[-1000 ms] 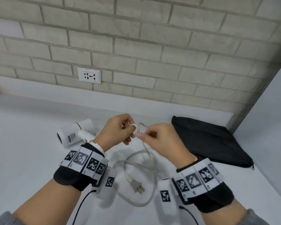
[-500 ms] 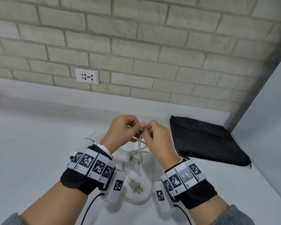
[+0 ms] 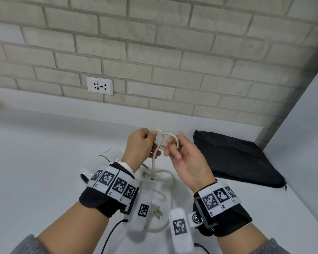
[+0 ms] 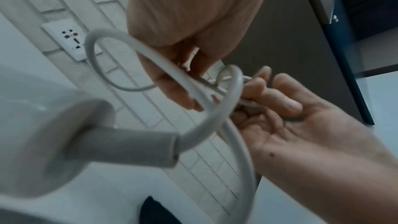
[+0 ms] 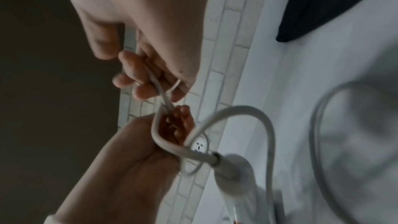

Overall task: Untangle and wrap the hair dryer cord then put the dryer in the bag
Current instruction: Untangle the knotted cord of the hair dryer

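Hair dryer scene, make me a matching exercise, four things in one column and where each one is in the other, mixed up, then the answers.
Things:
1. cord
2. plug
3. black bag
4. wall socket

Places:
A. lying flat on the counter at the right
B. set in the brick wall
C. looped between left hand and right hand
D. on the counter between the wrists

Pairs: 1-C, 2-D, 3-A, 4-B

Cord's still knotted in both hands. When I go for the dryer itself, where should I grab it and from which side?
Probably the handle: on the hair dryer it is the narrow part, ending where the cord exits. The barrel lies on the counter, mostly hidden behind the left hand. Come from above, on the handle side; the right hand must drop its loop first.
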`<state>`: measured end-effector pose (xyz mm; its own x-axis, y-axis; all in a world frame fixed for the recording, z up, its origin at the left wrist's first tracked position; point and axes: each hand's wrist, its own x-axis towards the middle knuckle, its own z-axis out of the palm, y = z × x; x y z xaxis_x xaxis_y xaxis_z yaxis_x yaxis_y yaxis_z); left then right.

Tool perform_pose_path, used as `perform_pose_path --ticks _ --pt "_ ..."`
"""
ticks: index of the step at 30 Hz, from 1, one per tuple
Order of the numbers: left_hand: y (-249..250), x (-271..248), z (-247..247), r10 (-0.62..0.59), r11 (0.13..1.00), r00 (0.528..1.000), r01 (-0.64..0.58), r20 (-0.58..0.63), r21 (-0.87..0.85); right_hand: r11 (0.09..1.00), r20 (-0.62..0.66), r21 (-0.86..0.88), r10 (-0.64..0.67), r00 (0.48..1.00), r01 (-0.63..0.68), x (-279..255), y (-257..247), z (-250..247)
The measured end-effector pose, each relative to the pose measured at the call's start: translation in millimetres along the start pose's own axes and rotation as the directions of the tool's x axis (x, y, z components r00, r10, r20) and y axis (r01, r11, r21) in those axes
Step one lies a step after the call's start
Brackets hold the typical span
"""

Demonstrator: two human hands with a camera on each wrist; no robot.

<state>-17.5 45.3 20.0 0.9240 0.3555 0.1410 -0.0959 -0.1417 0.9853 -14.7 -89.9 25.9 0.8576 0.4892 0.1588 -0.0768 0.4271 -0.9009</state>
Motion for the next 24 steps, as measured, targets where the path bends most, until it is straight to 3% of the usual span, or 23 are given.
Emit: perform_pose_path --ticks 2,4,8,10,11,13,15,16,18,21,24 --pt "-6 -4 4 -0.002 1.0 1.0 0.001 0.016 0.011 0.972 -0.02 -0.23 0.05 0.999 -0.054 4 -2 -3" --pt "-10 -4 2 -0.002 1.0 1.0 0.002 0.0 0.016 0.959 0.0 -0.277 0.06 0.998 -0.058 4 -6 -9" --pt "-6 10 -13 -0.022 0.996 0.99 0.009 -0.139 -0.089 0.988 0.065 0.153 -0.028 0.998 0.018 0 -5 -25" --pt "-4 12 -13 0.01 0.998 0.99 -0.018 -0.142 -0.054 0.969 0.06 0.243 0.03 0.998 -0.044 0 -6 -28" --pt "-5 10 -11 0.022 0.999 0.99 -0.027 -0.139 -0.031 0.978 0.047 0.184 0.085 0.995 -0.093 0 -8 -28" --pt "-9 6 -6 0.03 0.999 0.992 -0.033 -0.125 -0.017 0.985 0.029 -0.096 0.147 0.989 -0.144 0 -15 -27" --pt "-11 4 -4 0.046 0.999 0.993 -0.048 -0.111 -0.011 0.973 0.035 -0.204 0.119 0.992 -0.109 1 -21 -26" --pt "-10 5 -6 0.055 0.998 0.991 -0.057 -0.119 -0.015 0.984 0.032 -0.168 0.074 0.997 -0.068 1 -22 -27" --pt "-6 10 -13 0.042 0.996 0.988 -0.054 -0.151 -0.075 0.996 0.03 0.076 -0.037 0.999 0.035 -1 -24 -36" --pt "1 16 -20 0.014 0.987 0.991 -0.036 -0.135 -0.16 0.924 -0.007 0.355 -0.148 0.989 0.14 -3 -24 -55" --pt "-3 15 -19 0.032 0.992 0.989 -0.05 -0.146 -0.115 0.948 -0.037 0.307 -0.076 0.996 0.083 -8 -25 -60"
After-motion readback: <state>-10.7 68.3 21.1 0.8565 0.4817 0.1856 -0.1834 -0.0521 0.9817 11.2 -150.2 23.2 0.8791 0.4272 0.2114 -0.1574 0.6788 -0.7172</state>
